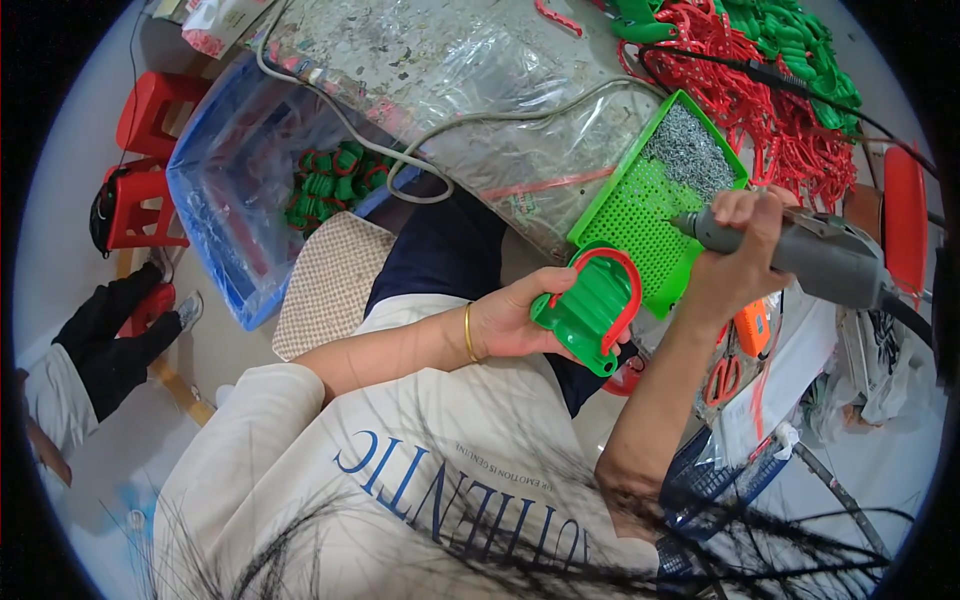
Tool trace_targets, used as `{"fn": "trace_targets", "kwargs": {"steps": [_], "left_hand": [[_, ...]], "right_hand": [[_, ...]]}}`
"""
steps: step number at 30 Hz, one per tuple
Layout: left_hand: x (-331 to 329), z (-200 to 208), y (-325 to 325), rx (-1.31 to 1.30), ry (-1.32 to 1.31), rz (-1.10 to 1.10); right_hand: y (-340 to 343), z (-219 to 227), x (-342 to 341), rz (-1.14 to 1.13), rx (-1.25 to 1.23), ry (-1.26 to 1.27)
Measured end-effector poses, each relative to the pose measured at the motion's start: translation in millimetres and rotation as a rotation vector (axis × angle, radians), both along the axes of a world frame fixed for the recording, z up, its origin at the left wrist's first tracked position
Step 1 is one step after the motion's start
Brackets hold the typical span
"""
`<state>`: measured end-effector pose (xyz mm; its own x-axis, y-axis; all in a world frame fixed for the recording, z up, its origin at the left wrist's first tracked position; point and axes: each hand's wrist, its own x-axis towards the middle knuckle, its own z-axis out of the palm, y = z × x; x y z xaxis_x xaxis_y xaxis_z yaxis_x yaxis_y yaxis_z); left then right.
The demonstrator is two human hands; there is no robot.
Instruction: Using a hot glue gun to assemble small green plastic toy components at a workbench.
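My left hand (520,312) is closed on a green plastic part (592,300) with a red curved strip along its rim, holding it in front of my lap. In my right hand (742,250) is a grey corded electric screwdriver (828,262), fingers wrapped round its body. Its tip points left, over a bright green mesh tray (630,212) just beyond the green part. Small silver screws (692,150) are heaped at the tray's far end, with some scattered on the mesh.
A blue lined crate (222,205) with several green-and-red parts (335,180) stands left. Red strips (735,80) and green parts (800,45) pile up far right. A grey cable (510,117) crosses the plastic-covered table. Orange-handled scissors (722,380) lie right. Another person (95,350) is at left.
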<state>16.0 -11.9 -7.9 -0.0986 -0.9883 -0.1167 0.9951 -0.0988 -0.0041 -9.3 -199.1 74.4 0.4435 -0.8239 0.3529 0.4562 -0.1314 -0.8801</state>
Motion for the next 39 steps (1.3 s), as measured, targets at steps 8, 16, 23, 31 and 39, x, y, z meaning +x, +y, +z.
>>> {"fn": "trace_targets", "kwargs": {"steps": [8, 16, 23, 31, 39], "left_hand": [[-2.1, 1.2, -1.2, -0.005, 0.038, 0.03], [-4.3, -0.1, 0.2, 0.001, 0.084, 0.052], [-3.7, -1.5, 0.4, 0.0, 0.068, 0.052], [-3.4, -4.5, 1.3, -0.019, 0.075, 0.035], [-4.0, -3.1, 4.0, -0.02, 0.035, 0.026]], "right_hand": [[38.5, 34.0, -21.6, 0.184, -0.043, -0.008], [41.6, 27.5, -24.1, 0.178, 0.003, 0.017], [43.1, 24.4, -21.5, 0.168, 0.001, 0.014], [42.1, 18.9, -22.3, 0.15, -0.014, 0.045], [46.2, 19.3, -22.7, 0.185, -0.033, 0.022]]}}
